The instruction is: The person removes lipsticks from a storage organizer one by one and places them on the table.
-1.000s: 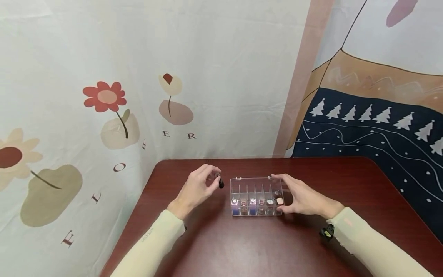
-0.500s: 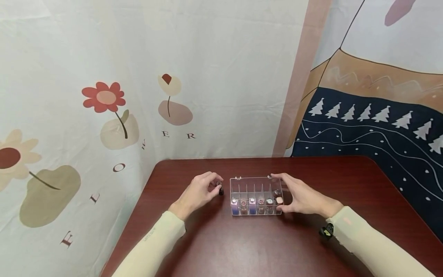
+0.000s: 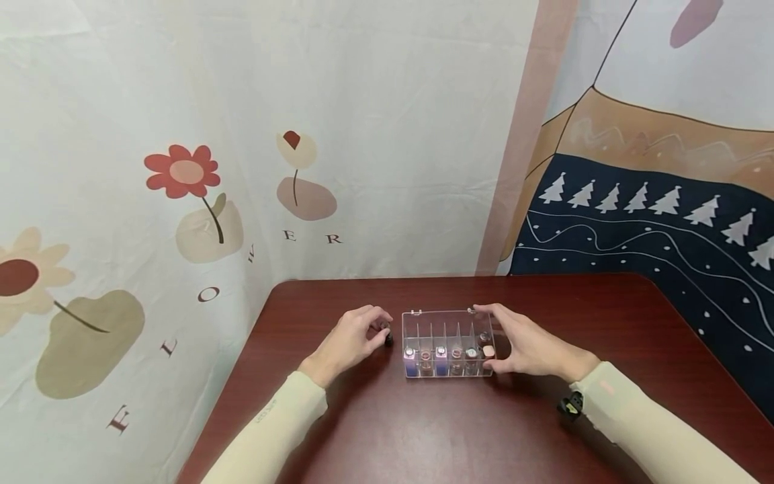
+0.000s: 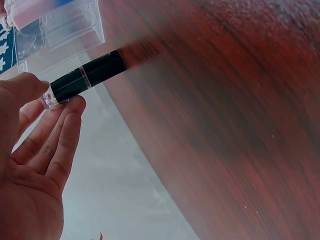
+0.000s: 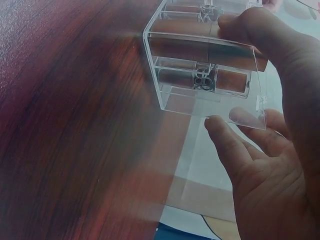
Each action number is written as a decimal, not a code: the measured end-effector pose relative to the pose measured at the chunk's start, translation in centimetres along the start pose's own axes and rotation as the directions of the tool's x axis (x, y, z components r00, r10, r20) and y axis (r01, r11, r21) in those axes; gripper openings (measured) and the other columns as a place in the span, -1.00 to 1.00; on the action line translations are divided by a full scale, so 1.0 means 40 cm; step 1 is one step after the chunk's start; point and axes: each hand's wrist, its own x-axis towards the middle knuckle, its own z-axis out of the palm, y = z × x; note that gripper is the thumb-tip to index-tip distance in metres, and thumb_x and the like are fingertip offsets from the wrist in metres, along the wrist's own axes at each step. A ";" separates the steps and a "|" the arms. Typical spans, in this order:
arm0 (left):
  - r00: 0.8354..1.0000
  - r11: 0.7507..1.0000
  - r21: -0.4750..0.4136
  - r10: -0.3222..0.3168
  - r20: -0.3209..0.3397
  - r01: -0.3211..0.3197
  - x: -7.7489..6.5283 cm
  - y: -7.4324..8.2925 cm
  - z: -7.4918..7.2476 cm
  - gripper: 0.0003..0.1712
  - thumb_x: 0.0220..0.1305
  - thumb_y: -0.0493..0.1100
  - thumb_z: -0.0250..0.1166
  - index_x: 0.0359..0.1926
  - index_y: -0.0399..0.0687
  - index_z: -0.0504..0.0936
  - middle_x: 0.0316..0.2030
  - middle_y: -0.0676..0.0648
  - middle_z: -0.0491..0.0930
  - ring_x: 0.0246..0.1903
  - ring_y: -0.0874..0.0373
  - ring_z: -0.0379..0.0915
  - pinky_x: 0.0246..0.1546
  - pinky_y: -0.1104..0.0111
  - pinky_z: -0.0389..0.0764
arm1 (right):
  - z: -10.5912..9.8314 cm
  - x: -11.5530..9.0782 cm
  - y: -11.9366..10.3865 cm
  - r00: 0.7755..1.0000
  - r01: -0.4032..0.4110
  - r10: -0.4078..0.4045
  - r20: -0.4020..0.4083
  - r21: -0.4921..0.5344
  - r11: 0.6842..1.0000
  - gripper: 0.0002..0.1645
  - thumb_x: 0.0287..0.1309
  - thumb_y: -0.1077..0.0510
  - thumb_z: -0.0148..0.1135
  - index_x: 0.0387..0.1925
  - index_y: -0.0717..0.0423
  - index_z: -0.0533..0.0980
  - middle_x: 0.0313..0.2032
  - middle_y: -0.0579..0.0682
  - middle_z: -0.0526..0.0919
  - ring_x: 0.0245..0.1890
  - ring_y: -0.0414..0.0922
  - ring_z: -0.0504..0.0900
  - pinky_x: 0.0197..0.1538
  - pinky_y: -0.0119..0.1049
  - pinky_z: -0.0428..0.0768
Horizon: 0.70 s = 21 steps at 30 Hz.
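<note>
My left hand (image 3: 353,337) pinches a black lipstick tube (image 4: 87,75) by its clear, faceted end, between thumb and fingertips. The tube's other end points down at the tabletop, right at its surface, just left of the clear divided box (image 3: 449,314). Around the box's right end my right hand (image 3: 532,339) spreads, thumb at the front and fingers at the back corner. Lipsticks fill the front row of the box, among them a purple one (image 3: 411,364) at the left end. In the right wrist view a dark tube (image 5: 175,79) lies behind the clear wall near my fingers.
The box stands on a dark red wooden table (image 3: 423,430). Behind the table hangs a pale cloth (image 3: 393,134) printed with flowers. A dark blue cloth panel (image 3: 653,235) with white trees is at the right.
My left hand has come down and slightly right with the lipstick, bringing it from above the table to its surface. My right hand and the box have stayed put.
</note>
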 end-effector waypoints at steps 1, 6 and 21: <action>1.000 1.000 -0.004 -0.001 0.001 0.001 0.001 0.000 0.001 -0.80 0.51 -0.35 0.52 0.09 -0.17 0.81 -0.09 -0.04 0.83 -0.17 0.16 0.87 -0.07 0.34 0.89 | 0.000 0.000 0.000 1.000 -0.001 0.001 0.000 0.000 1.000 0.29 0.10 0.12 0.88 0.71 0.11 0.28 0.49 0.19 0.63 0.42 0.18 0.82 0.44 0.22 0.77; 1.000 1.000 -0.014 -0.005 0.003 0.005 0.001 0.004 0.004 -0.78 0.50 -0.34 0.54 0.10 -0.16 0.80 -0.09 -0.04 0.82 -0.16 0.16 0.87 -0.07 0.33 0.90 | -0.002 -0.001 0.003 1.000 0.028 -0.027 -0.013 0.002 1.000 0.27 0.10 0.11 0.89 0.69 0.15 0.30 0.49 0.22 0.64 0.40 0.23 0.83 0.41 0.24 0.77; 0.997 0.981 0.192 0.006 -0.073 0.008 -0.002 0.026 -0.017 -0.61 0.46 -0.06 0.62 0.24 0.10 0.82 0.11 0.10 0.81 -0.12 0.20 0.76 -0.09 0.21 0.84 | -0.003 0.000 0.000 1.000 0.002 -0.002 0.004 0.011 1.000 0.29 0.09 0.13 0.88 0.71 0.11 0.28 0.50 0.24 0.62 0.43 0.24 0.80 0.44 0.25 0.76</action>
